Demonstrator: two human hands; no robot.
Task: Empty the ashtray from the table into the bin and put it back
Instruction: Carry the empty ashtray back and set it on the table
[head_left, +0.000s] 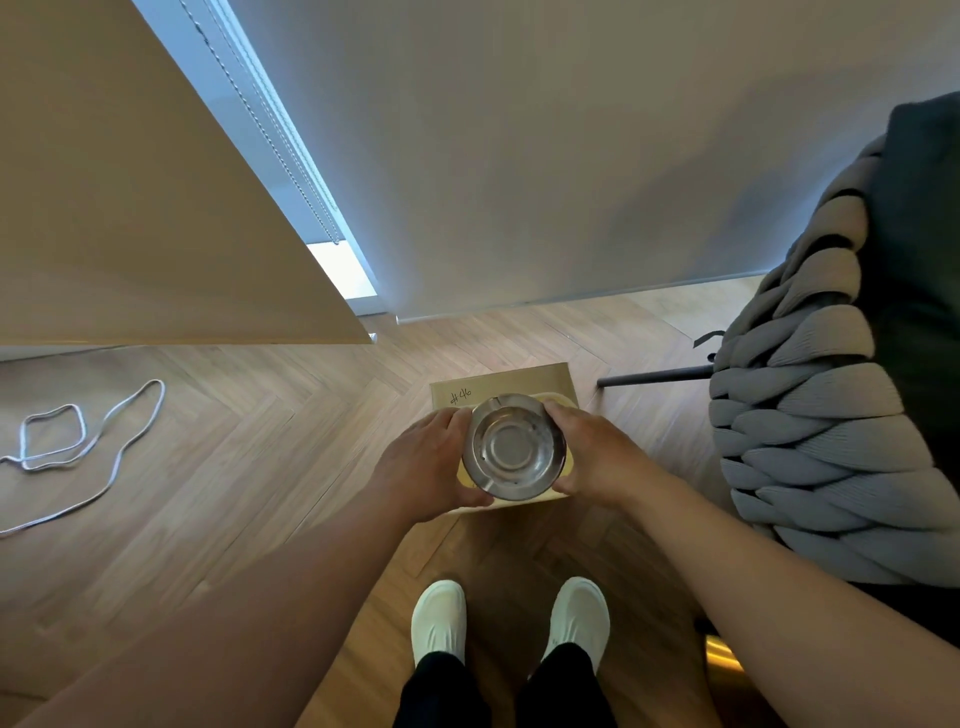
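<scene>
A round shiny metal ashtray (513, 448) is held level between both hands, its bowl facing up and looking empty. My left hand (426, 462) grips its left rim and my right hand (597, 454) grips its right rim. Directly beneath it on the floor stands a tan cardboard box (511, 382) with "#46" written on it, serving as the bin; most of its opening is hidden by the ashtray and hands. No table appears in view.
A grey braided-knit chair (810, 415) with a dark leg (654, 375) stands at the right. A white cable (88, 441) loops on the wooden floor at left. Window blinds and a wall are ahead. My white shoes (511, 618) stand just behind the box.
</scene>
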